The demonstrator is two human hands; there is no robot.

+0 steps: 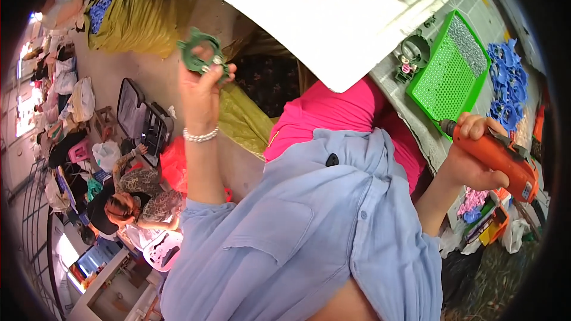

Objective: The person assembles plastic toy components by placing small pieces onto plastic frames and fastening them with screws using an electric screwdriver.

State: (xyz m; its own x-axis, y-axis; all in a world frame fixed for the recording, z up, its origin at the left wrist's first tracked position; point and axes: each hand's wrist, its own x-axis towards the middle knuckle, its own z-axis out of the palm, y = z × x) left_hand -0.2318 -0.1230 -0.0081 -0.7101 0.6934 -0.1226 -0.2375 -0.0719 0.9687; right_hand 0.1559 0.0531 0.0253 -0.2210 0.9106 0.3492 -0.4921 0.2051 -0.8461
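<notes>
Both raised: left hand [200, 92], upright, pinches green ring [188, 56] well left of tray [439, 83]; right hand [465, 161] clamps orange tool [498, 157] near tray.

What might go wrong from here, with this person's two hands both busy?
The dark-green ring-shaped plastic piece, held up in the left hand away from the white tabletop, might slip and fall. The orange handheld power tool in the right hand has its tip near the bright-green perforated tray; a bump might scatter its small silvery pieces.
</notes>
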